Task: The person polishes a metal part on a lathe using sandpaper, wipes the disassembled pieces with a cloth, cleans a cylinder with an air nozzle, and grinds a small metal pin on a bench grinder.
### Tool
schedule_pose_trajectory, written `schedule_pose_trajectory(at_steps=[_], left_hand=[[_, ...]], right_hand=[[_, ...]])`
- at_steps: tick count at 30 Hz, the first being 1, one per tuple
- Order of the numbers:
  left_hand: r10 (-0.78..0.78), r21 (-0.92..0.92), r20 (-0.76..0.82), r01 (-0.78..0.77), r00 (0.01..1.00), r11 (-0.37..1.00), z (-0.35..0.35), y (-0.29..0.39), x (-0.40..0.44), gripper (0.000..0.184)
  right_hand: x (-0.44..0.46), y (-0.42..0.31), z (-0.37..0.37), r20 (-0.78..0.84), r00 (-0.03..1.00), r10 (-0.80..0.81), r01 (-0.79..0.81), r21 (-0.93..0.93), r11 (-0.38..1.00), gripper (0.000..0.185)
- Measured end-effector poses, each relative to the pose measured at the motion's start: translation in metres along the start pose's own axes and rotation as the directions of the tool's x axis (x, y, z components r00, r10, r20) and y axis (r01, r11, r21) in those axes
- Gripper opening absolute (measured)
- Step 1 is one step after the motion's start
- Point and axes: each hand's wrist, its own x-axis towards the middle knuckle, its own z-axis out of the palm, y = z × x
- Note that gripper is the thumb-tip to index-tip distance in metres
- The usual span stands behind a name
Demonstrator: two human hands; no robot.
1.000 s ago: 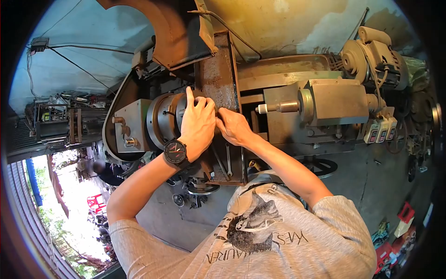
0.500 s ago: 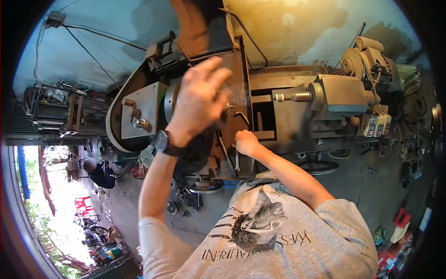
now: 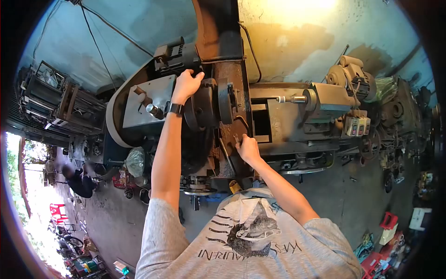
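Note:
My left hand (image 3: 186,87), with a watch on its wrist, reaches over the lathe between the headstock cover (image 3: 158,95) and the dark chuck (image 3: 204,109). Its thumb and fingers are apart; whether they touch the machine I cannot tell. My right hand (image 3: 249,151) is closed around a wrench (image 3: 237,138), whose end sticks out past the fingers over the rusty cross plate (image 3: 232,169). Just above that hand is a bent L-shaped bar (image 3: 242,122). A straight metal rod (image 3: 227,153) lies on the plate to its left.
A tailstock (image 3: 325,100) with a pointed shaft stands at right, with a motor (image 3: 353,76) and switch box (image 3: 357,124) beside it. Another motor (image 3: 176,56) is behind the headstock. Handwheels (image 3: 200,191) project from the front. A person (image 3: 79,181) is low at far left.
My left hand has moved up and away, onto the far side by the chuck. The wrench that lay on the plate is now in my right hand, which has shifted slightly down.

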Motion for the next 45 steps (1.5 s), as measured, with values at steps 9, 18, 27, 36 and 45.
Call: schedule_pose_trajectory(at_steps=[9,18,27,36,45], left_hand=[[-0.084,0.033,-0.013,0.085,0.996,0.996,-0.008,0.013,-0.017,0.049],[-0.096,0.057,0.02,0.094,0.995,0.994,-0.013,0.018,-0.02,0.042],[-0.094,0.062,-0.026,0.095,0.995,0.994,-0.012,0.018,-0.023,0.041],[-0.037,0.009,-0.186,0.039,0.982,0.999,0.0,0.008,-0.039,0.046],[0.075,-0.201,-0.457,-0.185,0.886,0.962,0.008,0.007,-0.103,0.041]], right_hand=[[0.001,-0.007,-0.051,-0.175,0.979,-0.106,0.168,0.395,0.903,0.021],[0.024,-0.028,-0.072,-0.364,0.91,-0.2,0.265,0.14,0.954,0.035],[0.035,-0.039,-0.067,-0.37,0.861,-0.349,0.405,0.083,0.911,0.055],[0.022,-0.051,-0.091,-0.234,0.915,-0.328,0.352,0.071,0.933,0.047],[0.038,-0.021,-0.058,-0.285,0.893,-0.347,0.392,0.118,0.912,0.039]])
